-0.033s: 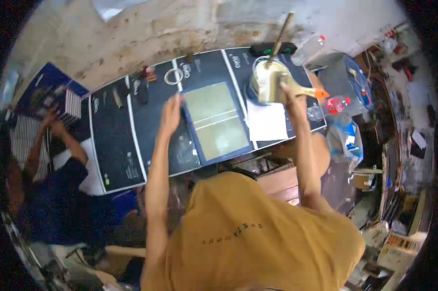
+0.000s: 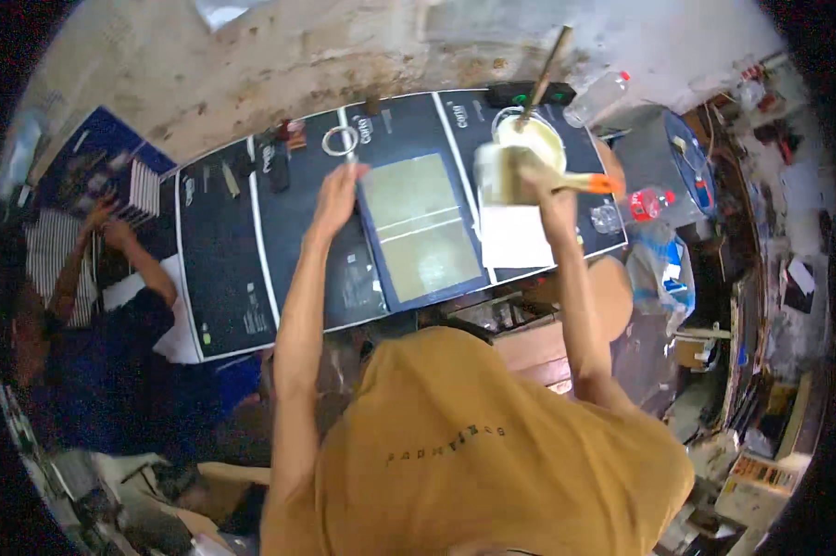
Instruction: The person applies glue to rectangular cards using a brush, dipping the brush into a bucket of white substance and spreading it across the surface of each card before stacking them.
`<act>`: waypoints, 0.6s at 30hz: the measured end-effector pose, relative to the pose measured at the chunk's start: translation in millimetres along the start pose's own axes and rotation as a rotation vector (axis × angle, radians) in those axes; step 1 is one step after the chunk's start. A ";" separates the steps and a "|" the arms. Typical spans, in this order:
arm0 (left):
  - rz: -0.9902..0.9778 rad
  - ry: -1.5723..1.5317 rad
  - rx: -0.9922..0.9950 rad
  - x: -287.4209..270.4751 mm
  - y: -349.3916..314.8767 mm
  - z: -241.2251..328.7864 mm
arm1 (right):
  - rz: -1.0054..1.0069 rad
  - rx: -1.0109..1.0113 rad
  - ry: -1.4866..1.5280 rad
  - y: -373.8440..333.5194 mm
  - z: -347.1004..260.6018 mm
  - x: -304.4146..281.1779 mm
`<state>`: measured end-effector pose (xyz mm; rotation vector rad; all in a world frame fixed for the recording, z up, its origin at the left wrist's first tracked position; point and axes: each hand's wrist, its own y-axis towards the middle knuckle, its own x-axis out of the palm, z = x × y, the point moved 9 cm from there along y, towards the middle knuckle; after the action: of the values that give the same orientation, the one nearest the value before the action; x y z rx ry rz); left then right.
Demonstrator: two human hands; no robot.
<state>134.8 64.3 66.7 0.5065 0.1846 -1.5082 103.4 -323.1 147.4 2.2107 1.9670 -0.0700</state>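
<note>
My right hand (image 2: 549,190) grips a wide brush (image 2: 503,174) with an orange-tipped handle. Its bristles, smeared by motion, are in front of the near left side of a bucket of creamy white paste (image 2: 543,144). A wooden stick (image 2: 549,69) stands in that bucket. Left of it, a blue-edged book cover (image 2: 425,264) lies flat, with two pale greenish panels and white lines between them. At the cover's far left corner is my left hand (image 2: 337,199), its blurred fingers beside the edge; whether they grip it cannot be made out.
White paper (image 2: 515,243) lies below the bucket. A tape roll (image 2: 340,141) rests on the dark table (image 2: 219,292). At right are a clear bottle (image 2: 598,100) and a red-labelled bottle (image 2: 649,201). Another person's hands (image 2: 107,222) are at striped stacks (image 2: 58,255) on the left.
The brush in my right hand has moved left and slightly down, off the bucket's middle toward its near left side. My left hand is slightly higher at the cover's corner. The whole view has shifted a little.
</note>
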 end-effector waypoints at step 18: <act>-0.849 0.562 -0.283 90.5 56.1 -44.5 | -0.208 -0.496 -0.816 -73.4 26.3 248.9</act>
<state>204.8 0.7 0.6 0.6517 1.1508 -2.0699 63.6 -75.6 75.3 1.3455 1.5108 -0.3929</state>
